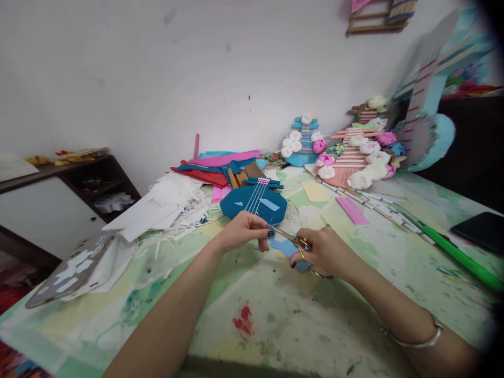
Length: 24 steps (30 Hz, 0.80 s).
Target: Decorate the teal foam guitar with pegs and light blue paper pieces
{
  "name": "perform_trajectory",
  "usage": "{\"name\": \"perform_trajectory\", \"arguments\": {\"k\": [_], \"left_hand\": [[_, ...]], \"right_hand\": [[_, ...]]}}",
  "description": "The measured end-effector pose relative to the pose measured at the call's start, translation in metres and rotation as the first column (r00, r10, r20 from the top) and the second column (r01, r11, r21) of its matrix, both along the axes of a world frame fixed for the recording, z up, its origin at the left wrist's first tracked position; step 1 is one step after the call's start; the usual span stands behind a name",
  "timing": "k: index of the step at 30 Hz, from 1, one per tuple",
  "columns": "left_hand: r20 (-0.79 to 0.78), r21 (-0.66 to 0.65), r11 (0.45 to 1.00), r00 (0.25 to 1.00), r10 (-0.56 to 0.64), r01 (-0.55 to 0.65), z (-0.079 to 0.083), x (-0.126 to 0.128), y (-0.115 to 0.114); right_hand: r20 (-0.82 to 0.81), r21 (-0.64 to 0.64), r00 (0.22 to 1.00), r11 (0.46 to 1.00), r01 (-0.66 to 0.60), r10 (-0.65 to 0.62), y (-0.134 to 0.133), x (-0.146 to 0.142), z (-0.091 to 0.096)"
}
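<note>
My right hand [325, 252] grips a pair of scissors [292, 238] with gold handles, its fingers in the loops. The blades point left toward the fingertips of my left hand [248, 231], which are pinched together; what they hold is too small to make out. Light blue paper [284, 245] shows below the scissors. Just beyond my left hand lies a dark blue paper instrument shape [232, 206] with white strings and a pink-marked bridge. Two small light blue paper pieces rest on it, one of them a longer strip [270, 204].
White paper sheets and shreds [157, 207] lie left, beside a phone-like case [71, 273] holding paper cutouts. Coloured paper [220, 160] is piled behind. Flower-decorated instruments [350, 163] stand at the back right. Rolled sticks, a green tool [460, 257] and a dark phone [480, 231] lie right.
</note>
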<state>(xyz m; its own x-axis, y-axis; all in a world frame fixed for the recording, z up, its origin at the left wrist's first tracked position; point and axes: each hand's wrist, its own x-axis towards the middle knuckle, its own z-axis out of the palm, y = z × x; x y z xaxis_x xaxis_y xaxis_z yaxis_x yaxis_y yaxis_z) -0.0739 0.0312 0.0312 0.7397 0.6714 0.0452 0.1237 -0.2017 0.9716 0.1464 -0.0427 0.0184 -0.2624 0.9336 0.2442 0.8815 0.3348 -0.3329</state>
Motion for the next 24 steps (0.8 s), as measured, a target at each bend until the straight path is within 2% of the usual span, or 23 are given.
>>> {"name": "perform_trajectory", "arguments": {"k": [9, 14, 16, 22, 24], "left_hand": [[-0.03, -0.019, 1.0, 0.999, 0.018, -0.018, 0.002, 0.001, -0.002], [0.013, -0.07, 0.997, 1.0, 0.015, -0.014, 0.0, 0.002, -0.002], [0.023, -0.098, 0.995, 1.0, 0.019, -0.017, -0.001, 0.003, -0.002], [0.065, -0.119, 0.987, 0.992, 0.112, -0.104, -0.003, 0.009, -0.002], [0.061, -0.132, 0.987, 0.992, 0.106, -0.097, -0.005, 0.011, -0.003]], "right_hand": [[0.018, 0.003, 1.0, 1.0, 0.024, -0.024, 0.0, 0.0, 0.002], [-0.018, 0.022, 1.0, 1.0, 0.006, -0.006, 0.001, 0.001, 0.002], [-0.073, 0.035, 0.997, 0.999, 0.013, -0.01, 0.002, 0.002, 0.003], [-0.28, 0.097, 0.951, 0.982, 0.161, -0.129, 0.007, 0.005, 0.003], [-0.405, 0.045, 0.905, 0.986, 0.159, -0.127, 0.007, 0.004, 0.003]]}}
